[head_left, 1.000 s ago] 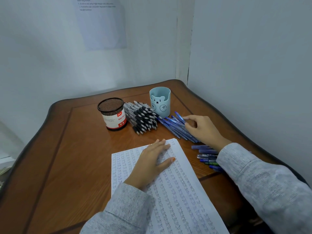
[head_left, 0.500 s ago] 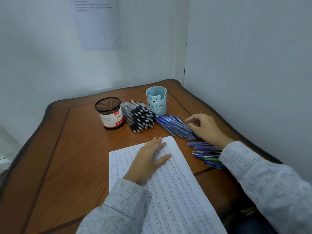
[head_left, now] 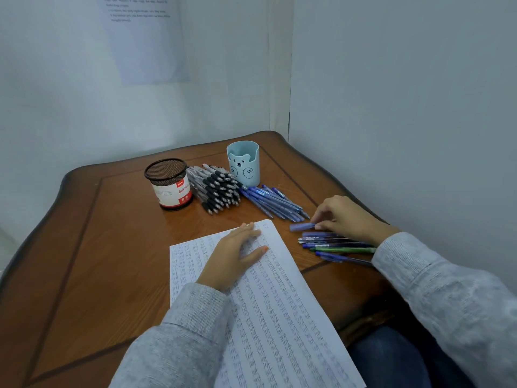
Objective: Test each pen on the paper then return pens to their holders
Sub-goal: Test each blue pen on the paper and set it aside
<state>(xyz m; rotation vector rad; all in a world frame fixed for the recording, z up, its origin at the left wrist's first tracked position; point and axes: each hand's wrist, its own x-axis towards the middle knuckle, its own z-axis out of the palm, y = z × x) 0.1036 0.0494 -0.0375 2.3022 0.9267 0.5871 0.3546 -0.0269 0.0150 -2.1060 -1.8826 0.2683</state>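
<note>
The step in hand looks like picking the next pen to test. The right grip (head_left: 349, 217), a bare hand in a grey sleeve, is curled with its fingertips closed on one end of a purple-blue pen (head_left: 301, 227). That pen lies crosswise on the counter (head_left: 84, 247), just beyond the paper's far right corner, and it is too blurred to tell whether it has left the wood. Just nearer the person lies a small cluster of pens (head_left: 335, 245), side by side and close beneath the same wrist. The left grip (head_left: 235, 256) holds nothing: it lies flat with fingers straight on the upper part of the paper (head_left: 279, 317), which is covered in rows of small marks. Neither the mesh holder (head_left: 167, 182) nor the blue bear holder (head_left: 244, 163) shows any pens inside. A heap of black pens (head_left: 215, 191) lies between them, and a fan of blue pens (head_left: 274, 203) lies just right of the bear holder, so most of the task appears to lie ahead. The next move probably calls for lifting the pinched pen clear of its neighbours, turning it into a writing hold, uncapping it if it is capped, and bringing its tip to a bare patch of paper beside the flat hand.
</note>
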